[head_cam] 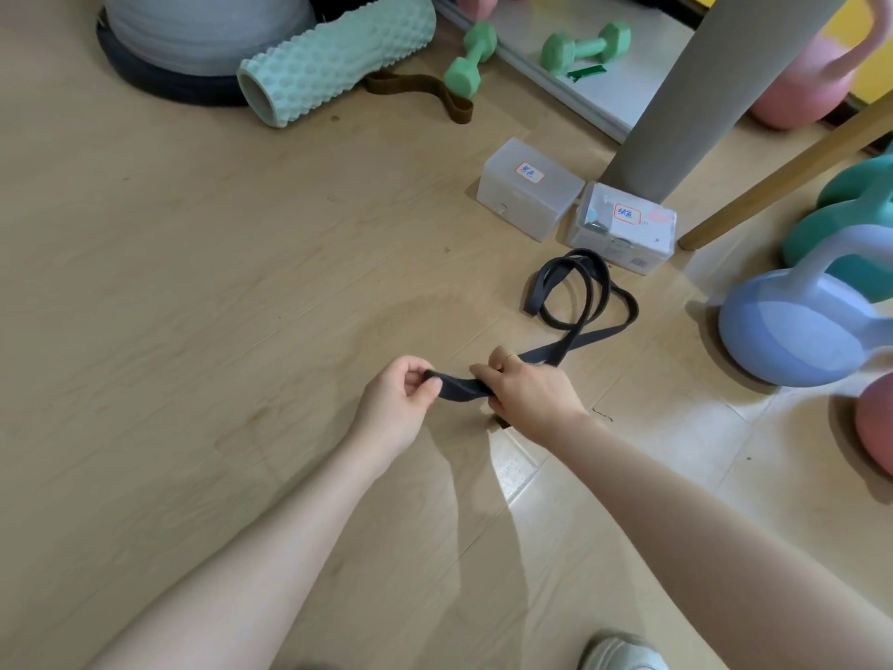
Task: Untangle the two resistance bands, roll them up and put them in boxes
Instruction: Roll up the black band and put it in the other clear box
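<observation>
The black band point(580, 302) looks like matt, smooth rubber. Both boxes point(529, 188) are frosted translucent plastic with paper labels. The floor point(193, 282) is pale wood-grain laminate with a slight sheen. The mint roller point(333, 55) is knobbly foam, and the blue kettlebell point(797, 331) has a smooth, satin coating.

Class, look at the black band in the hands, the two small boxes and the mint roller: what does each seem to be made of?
Black band: probably rubber or elastic, matt; it flops in loose loops.
Boxes: likely plastic, frosted and translucent, with paper labels.
Mint roller: looks like foam, matt and knobbly, round a hollow core.
</observation>
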Demonstrator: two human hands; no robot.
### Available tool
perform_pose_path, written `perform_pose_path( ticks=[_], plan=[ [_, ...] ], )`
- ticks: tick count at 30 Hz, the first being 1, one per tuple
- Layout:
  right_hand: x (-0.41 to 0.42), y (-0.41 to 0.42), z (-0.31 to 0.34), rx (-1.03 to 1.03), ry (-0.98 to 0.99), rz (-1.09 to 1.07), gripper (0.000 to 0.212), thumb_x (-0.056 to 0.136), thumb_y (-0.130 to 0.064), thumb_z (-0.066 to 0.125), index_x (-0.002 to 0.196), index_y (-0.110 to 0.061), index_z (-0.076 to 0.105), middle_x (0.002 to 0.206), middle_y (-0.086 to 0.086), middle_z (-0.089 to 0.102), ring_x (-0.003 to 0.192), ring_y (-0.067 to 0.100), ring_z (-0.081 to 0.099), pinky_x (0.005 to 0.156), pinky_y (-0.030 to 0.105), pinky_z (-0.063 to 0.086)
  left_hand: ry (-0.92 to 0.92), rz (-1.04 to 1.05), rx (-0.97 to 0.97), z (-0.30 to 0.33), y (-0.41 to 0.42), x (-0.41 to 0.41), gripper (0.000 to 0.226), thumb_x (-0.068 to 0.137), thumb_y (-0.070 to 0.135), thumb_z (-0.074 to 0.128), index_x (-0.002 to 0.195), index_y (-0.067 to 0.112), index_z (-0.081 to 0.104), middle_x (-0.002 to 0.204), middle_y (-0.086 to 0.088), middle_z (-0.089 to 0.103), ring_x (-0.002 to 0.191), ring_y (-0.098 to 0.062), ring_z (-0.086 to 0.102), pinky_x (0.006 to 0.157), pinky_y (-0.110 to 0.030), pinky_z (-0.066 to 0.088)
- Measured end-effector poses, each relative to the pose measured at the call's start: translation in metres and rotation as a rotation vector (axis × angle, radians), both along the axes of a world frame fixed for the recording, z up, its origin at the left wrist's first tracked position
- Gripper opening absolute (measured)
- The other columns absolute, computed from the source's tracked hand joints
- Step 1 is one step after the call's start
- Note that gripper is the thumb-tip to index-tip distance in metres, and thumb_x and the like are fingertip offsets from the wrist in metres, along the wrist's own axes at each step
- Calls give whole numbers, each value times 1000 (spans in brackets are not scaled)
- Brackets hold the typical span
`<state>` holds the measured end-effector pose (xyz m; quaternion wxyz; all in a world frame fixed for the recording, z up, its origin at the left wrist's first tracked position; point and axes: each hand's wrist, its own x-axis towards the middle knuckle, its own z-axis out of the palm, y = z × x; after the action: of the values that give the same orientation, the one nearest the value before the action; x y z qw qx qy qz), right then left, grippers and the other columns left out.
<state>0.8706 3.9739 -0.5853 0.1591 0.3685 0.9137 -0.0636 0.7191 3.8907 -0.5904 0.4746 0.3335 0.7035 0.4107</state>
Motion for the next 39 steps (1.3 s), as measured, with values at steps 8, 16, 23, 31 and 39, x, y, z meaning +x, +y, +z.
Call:
perform_pose_path(
  ticks=[8, 16, 23, 31, 39],
  plan=[
    [-32, 67, 54, 174, 127, -58, 42, 90, -3, 43, 128, -16, 32, 87, 8, 54, 73, 34, 59, 56, 39, 45, 94, -115, 10, 14, 26, 9, 16, 90, 9, 53, 98, 21, 59, 94, 4, 62, 83, -10, 57, 73, -18, 42],
    [5, -4, -14, -350, 436, -338, 28, 89, -27, 59, 110, -11, 49, 88, 10, 64, 79, 29, 60, 70, 48, 50, -353, 6, 118, -3, 12, 13, 28, 88, 25, 58, 114, 31, 50, 109, 3, 63, 99, -12, 62, 80, -24, 51],
    [32, -45, -59, -544, 351, -223, 47, 93, -18, 53, 136, -13, 37, 137, 4, 42, 101, 21, 55, 84, 32, 46, -125, -200, -47, -33, 0, 4, 13, 70, 36, 71, 75, 24, 66, 80, 1, 65, 78, -13, 59, 80, -33, 49],
    [63, 4, -71, -435, 389, -621, 32, 96, -8, 40, 125, -11, 51, 129, 7, 53, 111, 23, 53, 88, 26, 41, 434, -514, -120, -67, -5, -1, 23, 79, 5, 58, 93, 23, 62, 90, 11, 51, 83, -8, 52, 69, -9, 37],
    [22, 45, -92, -545, 414, -778, 51, 97, -32, 43, 144, -24, 27, 132, 10, 49, 119, 25, 49, 92, 32, 42, 469, -557, -150, -76, 3, -9, 50, 75, -3, 49, 121, 18, 54, 121, 9, 46, 117, -10, 40, 93, -21, 37]
  ],
)
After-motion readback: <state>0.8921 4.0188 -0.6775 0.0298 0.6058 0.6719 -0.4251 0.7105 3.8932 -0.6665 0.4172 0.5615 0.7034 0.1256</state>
